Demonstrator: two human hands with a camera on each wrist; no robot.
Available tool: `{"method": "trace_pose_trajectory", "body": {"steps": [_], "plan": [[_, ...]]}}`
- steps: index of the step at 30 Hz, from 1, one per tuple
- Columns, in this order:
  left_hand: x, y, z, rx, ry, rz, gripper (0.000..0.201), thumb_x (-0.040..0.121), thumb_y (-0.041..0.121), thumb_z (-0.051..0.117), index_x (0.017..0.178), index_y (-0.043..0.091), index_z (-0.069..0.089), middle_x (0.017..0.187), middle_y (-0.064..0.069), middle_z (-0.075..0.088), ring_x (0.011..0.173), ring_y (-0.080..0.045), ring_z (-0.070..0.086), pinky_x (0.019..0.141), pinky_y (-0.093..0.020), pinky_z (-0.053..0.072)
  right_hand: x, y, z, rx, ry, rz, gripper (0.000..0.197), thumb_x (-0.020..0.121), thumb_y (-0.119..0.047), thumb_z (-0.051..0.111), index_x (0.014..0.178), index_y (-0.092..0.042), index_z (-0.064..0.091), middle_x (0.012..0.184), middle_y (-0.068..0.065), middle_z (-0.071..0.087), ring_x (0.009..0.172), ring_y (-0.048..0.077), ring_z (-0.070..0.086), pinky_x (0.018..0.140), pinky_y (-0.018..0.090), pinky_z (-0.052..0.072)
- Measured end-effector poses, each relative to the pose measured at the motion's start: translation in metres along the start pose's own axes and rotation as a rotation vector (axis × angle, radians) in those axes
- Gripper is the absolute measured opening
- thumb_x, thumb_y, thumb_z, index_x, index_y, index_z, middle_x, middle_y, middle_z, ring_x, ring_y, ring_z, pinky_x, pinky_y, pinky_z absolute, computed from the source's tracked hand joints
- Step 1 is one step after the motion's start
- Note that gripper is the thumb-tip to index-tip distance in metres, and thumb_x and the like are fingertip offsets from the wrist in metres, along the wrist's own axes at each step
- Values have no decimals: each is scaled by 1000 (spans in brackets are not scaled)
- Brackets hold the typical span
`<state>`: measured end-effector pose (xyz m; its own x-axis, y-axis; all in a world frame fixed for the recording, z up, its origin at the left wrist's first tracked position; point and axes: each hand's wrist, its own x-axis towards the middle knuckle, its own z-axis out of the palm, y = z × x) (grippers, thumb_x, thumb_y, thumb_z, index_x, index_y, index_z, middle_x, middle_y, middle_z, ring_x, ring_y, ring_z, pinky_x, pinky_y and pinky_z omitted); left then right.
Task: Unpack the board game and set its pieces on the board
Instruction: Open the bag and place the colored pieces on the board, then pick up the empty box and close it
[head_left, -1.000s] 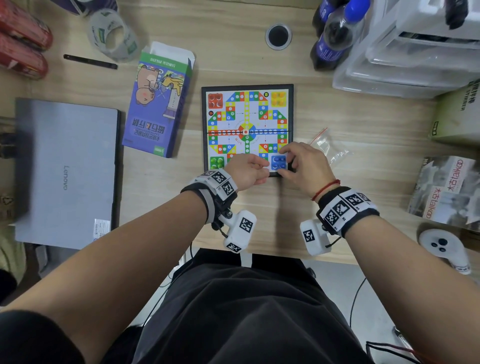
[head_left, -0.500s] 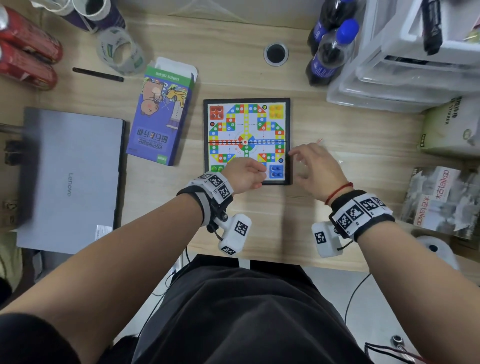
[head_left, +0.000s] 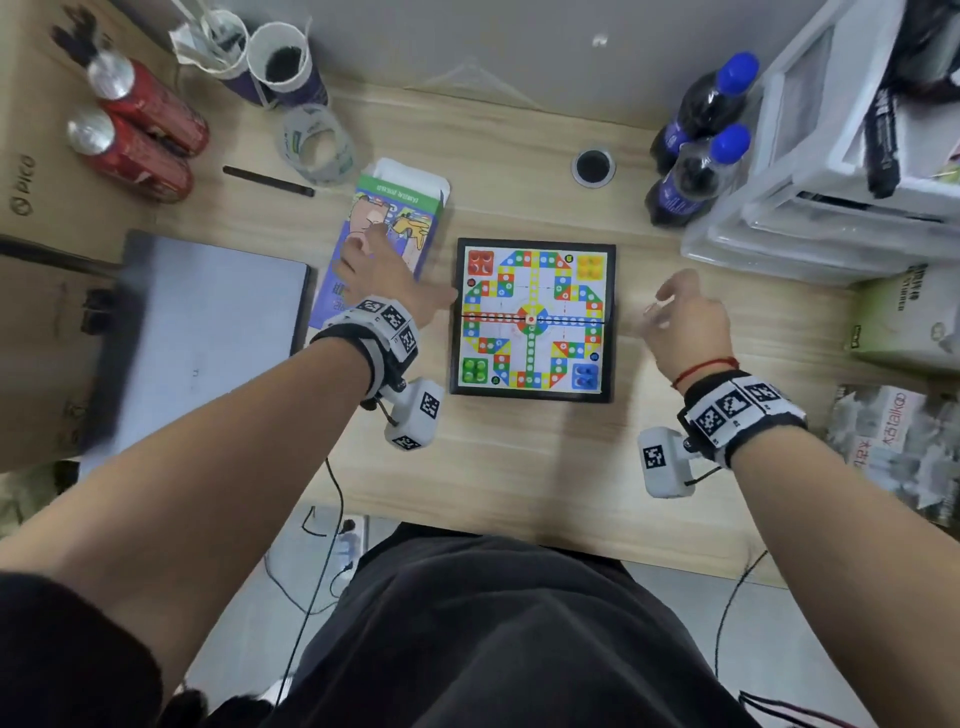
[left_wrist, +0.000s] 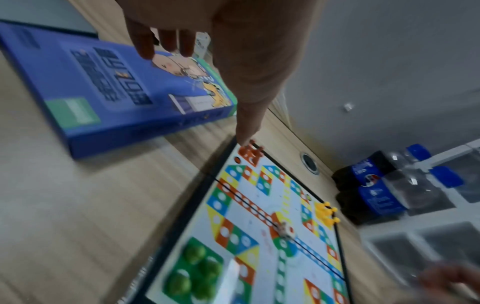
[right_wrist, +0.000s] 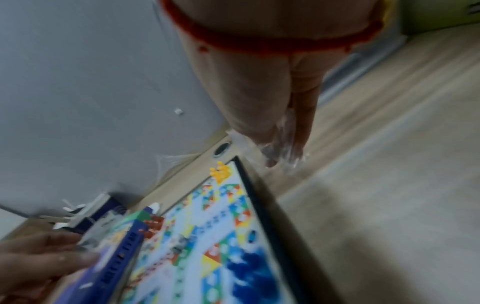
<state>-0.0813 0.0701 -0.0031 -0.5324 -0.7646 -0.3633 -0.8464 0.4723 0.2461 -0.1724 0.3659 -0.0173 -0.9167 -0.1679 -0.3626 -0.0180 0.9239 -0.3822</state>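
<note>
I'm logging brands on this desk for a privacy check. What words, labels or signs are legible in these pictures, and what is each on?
"PICO": on the cardboard box at far left.
"talk": within print on the foil packet at far right; the characters beside it are not legible.
Game box: large printed characters, too blurred to read.
Cola bottles: label logo too small to read.
Square coded markers on the wristbands: patterns, no words.
Green carton: print too small.

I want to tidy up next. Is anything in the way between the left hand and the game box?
Nothing visible. The left hand hovers open right over the blue game box, its fingers spread above the cartoon picture. The game board lies beside it, off to the right.
</note>
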Motion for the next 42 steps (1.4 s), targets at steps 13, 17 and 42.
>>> {"method": "trace_pose_trajectory", "body": {"steps": [13,17,42], "plan": [[49,-37,2,72,-129,-90,137,43,58,89,148,10,14,136,-13,36,127,-31,38,103,-42,35,15,-137,18,1,-180,-337,23,86,-8,53,95,-20,71,88,1,73,81,18,64,78,21,45],[58,-42,-6,70,-141,-30,135,39,62,87,142,5,22,132,-11,36,123,-29,40,103,-41,38,10,-160,19,85,-257,-370,38,84,-6,50,117,-15,66,113,3,70,102,21,64,93,21,42],[5,-24,-57,-86,-57,400,113,49,33,84,141,10,22,131,-2,35,121,-24,33,93,-34,43,-1,-231,-50,-359,-77,-715,25,86,-10,42,84,-6,67,93,14,60,95,34,51,65,33,29]]}}
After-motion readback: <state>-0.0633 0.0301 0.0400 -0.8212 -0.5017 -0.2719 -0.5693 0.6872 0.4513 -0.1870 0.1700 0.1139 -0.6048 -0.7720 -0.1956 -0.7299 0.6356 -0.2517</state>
